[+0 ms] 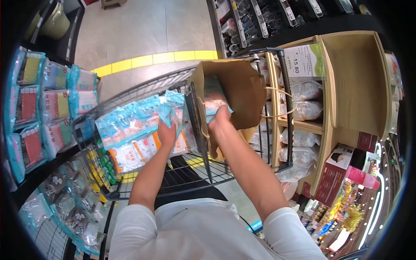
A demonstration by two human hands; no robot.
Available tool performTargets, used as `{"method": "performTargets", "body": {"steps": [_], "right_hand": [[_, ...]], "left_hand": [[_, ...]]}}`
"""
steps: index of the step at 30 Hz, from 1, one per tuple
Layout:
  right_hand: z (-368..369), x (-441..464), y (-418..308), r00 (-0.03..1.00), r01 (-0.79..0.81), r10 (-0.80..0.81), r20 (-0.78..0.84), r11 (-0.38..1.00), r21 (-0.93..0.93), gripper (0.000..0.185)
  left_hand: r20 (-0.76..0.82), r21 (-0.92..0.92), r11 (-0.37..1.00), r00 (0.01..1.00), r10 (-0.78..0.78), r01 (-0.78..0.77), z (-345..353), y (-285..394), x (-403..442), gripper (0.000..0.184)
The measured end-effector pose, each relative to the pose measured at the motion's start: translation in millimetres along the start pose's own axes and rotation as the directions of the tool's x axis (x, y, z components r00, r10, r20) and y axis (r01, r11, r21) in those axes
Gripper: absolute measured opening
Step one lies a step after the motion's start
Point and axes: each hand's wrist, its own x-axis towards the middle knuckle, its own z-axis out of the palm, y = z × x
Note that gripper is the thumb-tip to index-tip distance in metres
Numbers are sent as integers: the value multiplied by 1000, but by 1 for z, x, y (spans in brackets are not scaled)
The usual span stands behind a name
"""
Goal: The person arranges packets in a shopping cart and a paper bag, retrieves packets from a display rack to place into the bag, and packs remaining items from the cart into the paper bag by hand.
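Note:
My left hand (168, 132) closes on the lower end of a light-blue plastic packet (174, 104) in the left part of the shopping cart (200, 130). Beside it lie more blue packets (130, 123) with pinkish contents showing through. White-and-orange packs (134, 154) sit beneath them. My right hand (220, 118) reaches into an open brown paper bag (245, 84) standing in the right part of the cart. Its thumb presses on another blue packet (214, 93) just inside the bag; the fingers behind are hidden.
Shelves with packaged cloths (32, 106) line the left side. At right stands a wooden shelf unit (357, 78) with bagged goods (305, 104) and a price sign (303, 61). Yellow tape (162, 57) crosses the floor ahead. Green-capped bottles (104, 162) occupy the cart's left end.

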Motion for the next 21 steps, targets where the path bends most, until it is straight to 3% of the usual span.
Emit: {"method": "performTargets", "body": {"steps": [2,3,4,6,8,10,11,14,17,18,20,21], "right_hand": [[16,-18,4,964,13,0,-266,999,47,58],[15,-16,4,954,-57,37,-297,997,-59,64],[16,-1,7,964,-35,37,-265,999,14,66],[15,26,20,976,-7,40,-215,988,154,68],[23,-9,6,986,-68,94,-137,980,187,68],[4,47,26,987,-153,139,80,966,210,66],[1,50,31,992,-97,77,102,973,210,59],[-9,81,48,957,-136,41,287,938,320,49],[0,54,27,918,-111,20,395,972,208,43],[3,28,7,944,-176,107,311,963,203,39],[3,77,4,907,-195,144,397,977,91,35],[7,35,-16,965,-93,90,247,996,1,37]], "left_hand": [[56,28,1000,998,2,-4,-47,2,-24,37],[76,-12,999,996,36,-35,-74,8,-36,35],[90,-55,996,993,71,-66,-99,13,-45,33],[85,-77,997,996,0,7,-138,9,-67,32],[67,-140,990,998,-16,25,-172,4,-86,31],[15,-161,983,996,-86,87,-191,-4,-105,30],[-10,-174,978,993,-121,118,-198,-6,-111,29],[-20,-272,928,962,-271,256,-207,-2,-126,28],[-35,-390,889,961,-274,239,-202,1,-134,28],[-46,-411,880,959,-279,236,-200,1,-137,28],[-18,-443,869,967,-256,222,-207,22,-136,30],[-4,-478,852,970,-244,212,-209,31,-134,31]]}}
